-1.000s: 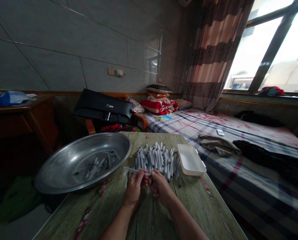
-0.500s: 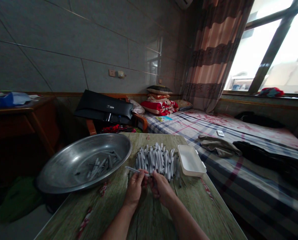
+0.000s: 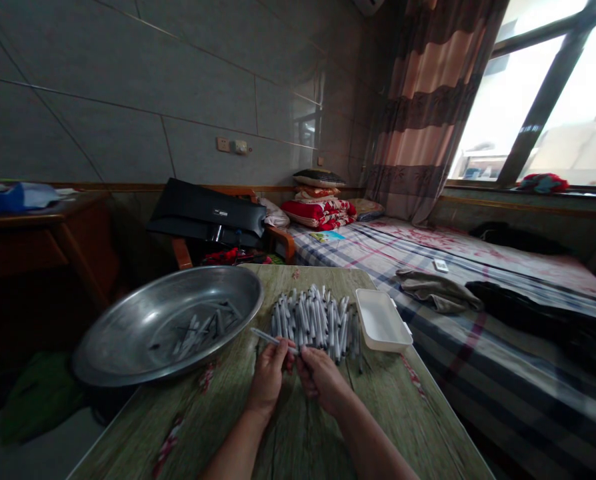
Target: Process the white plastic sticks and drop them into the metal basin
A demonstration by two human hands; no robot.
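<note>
A slim, pale pen (image 3: 264, 335) slants between my two hands, its free end pointing left toward the basin. My left hand (image 3: 272, 371) is closed, pinching it between thumb and fingers near the middle. At the pen's right end, my right hand (image 3: 323, 376) is closed with thumb and fingertips on it; the tip itself is hidden by the fingers. Just beyond both hands lies a heap of similar whitish pens (image 3: 311, 320) with dark ends. To the left, a wide metal basin (image 3: 128, 353) holds several loose pens or pen parts (image 3: 198, 333).
An open white plastic box (image 3: 382, 320) sits right of the heap on the wood-patterned table (image 3: 218, 427). The basin overhangs the table's left edge. Behind are a chair with a black monitor (image 3: 213, 212) on it and, to the right, a bed (image 3: 403, 250) with clothes.
My right hand has shifted slightly left, closing the small gap to my left hand. The pen is still between them, and the heap, basin and box look the same.
</note>
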